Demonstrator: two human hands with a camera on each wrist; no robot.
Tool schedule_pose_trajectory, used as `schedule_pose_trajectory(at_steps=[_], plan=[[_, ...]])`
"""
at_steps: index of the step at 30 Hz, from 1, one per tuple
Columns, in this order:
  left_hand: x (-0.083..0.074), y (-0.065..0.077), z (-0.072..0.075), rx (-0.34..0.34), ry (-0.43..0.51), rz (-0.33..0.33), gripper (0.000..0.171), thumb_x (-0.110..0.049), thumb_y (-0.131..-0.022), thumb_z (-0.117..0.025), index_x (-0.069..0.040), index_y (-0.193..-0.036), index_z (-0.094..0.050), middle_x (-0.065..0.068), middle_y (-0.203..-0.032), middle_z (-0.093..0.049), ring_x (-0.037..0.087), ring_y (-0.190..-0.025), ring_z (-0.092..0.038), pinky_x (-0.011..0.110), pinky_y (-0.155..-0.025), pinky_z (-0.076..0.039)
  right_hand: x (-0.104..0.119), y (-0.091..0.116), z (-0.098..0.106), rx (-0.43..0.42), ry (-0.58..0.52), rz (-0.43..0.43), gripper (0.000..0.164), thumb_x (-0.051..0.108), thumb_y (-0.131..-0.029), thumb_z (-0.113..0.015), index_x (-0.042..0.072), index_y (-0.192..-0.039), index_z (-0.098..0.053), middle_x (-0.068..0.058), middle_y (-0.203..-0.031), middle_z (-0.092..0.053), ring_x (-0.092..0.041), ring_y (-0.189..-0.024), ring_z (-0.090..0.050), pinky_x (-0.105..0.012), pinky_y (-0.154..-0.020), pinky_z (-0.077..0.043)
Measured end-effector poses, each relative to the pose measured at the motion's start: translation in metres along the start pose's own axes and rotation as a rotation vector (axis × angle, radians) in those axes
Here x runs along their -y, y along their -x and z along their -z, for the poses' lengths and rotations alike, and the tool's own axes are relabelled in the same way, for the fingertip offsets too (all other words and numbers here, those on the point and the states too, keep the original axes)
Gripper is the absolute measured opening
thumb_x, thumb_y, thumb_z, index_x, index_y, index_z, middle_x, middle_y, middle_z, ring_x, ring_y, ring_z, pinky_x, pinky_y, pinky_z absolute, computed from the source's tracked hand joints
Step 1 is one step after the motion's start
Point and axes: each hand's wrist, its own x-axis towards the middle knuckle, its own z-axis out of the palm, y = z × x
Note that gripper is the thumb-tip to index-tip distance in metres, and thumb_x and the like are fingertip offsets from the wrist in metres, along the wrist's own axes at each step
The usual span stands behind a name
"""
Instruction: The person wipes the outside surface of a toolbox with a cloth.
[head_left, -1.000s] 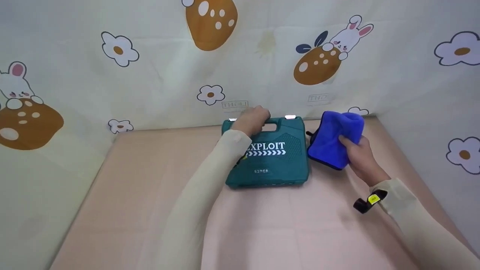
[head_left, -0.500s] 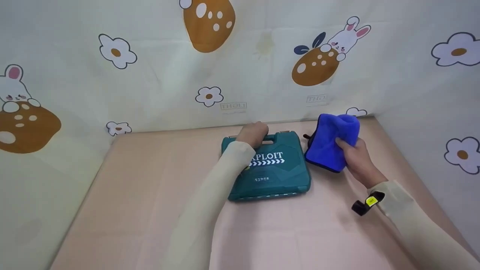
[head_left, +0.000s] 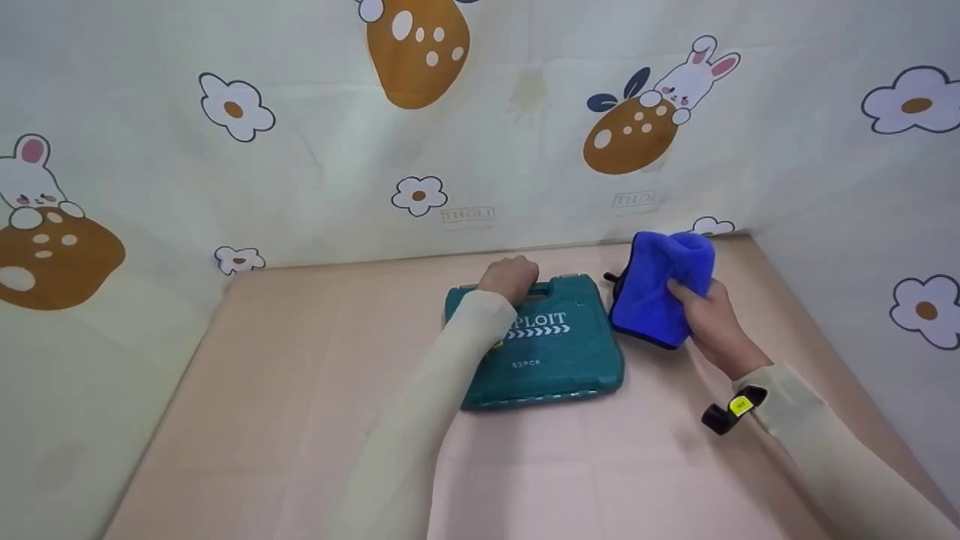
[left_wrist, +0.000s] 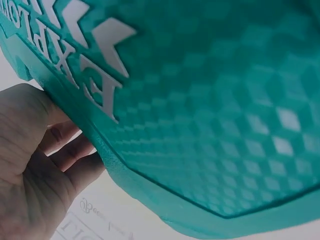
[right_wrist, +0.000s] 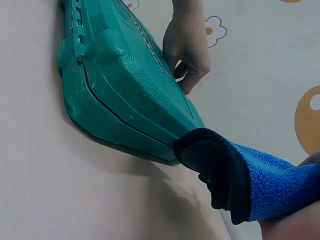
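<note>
A green plastic tool case (head_left: 559,352) with white "EXPLOIT" lettering lies near the back of the table, front face up and hinged edge toward me. My left hand (head_left: 511,279) holds it by the handle, fingers curled over the bar. In the left wrist view, that hand (left_wrist: 45,155) is at the case's handle edge, partly hidden behind it. Just right of the case, my right hand (head_left: 712,322) grips a folded blue cloth (head_left: 652,289) with black edging, thumb on top. The right wrist view shows the cloth (right_wrist: 280,182) beside the case corner; the fingers behind it are hidden.
The table (head_left: 322,360) has a pale pink cover. A printed wall sheet (head_left: 330,172) with rabbits and flowers rises right behind the case, and side sheets stand at left and right. A black strap with a yellow label (head_left: 741,406) hangs at my right wrist.
The case has tipped down from a steeper stand, its handle edge and my left hand lowering toward me. My right hand keeps the blue cloth almost in place.
</note>
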Motion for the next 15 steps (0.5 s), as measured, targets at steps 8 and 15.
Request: schedule_pose_trajectory(at_steps=[8, 15], plan=[[0.005, 0.002, 0.002, 0.006, 0.021, -0.015, 0.019, -0.017, -0.103, -0.064, -0.008, -0.115, -0.075, 0.007, -0.1, -0.073, 0.018, -0.082, -0.065, 0.034, -0.081, -0.056, -0.003, -0.002, -0.003, 0.005, 0.016, -0.009, 0.067, 0.021, -0.109, -0.046, -0.003, -0.16, -0.009, -0.024, -0.16, -0.025, -0.04, -0.144, -0.031, -0.055, -0.115, -0.024], [0.006, 0.02, 0.01, -0.004, 0.073, -0.053, 0.033, -0.025, -0.107, -0.056, -0.008, -0.134, -0.066, 0.009, -0.118, -0.068, 0.022, -0.098, -0.064, 0.041, -0.092, -0.053, -0.003, -0.002, -0.002, 0.023, 0.056, 0.023, 0.066, 0.02, -0.109, -0.045, -0.005, -0.159, -0.011, -0.024, -0.16, -0.025, -0.041, -0.144, -0.029, -0.057, -0.115, -0.021]])
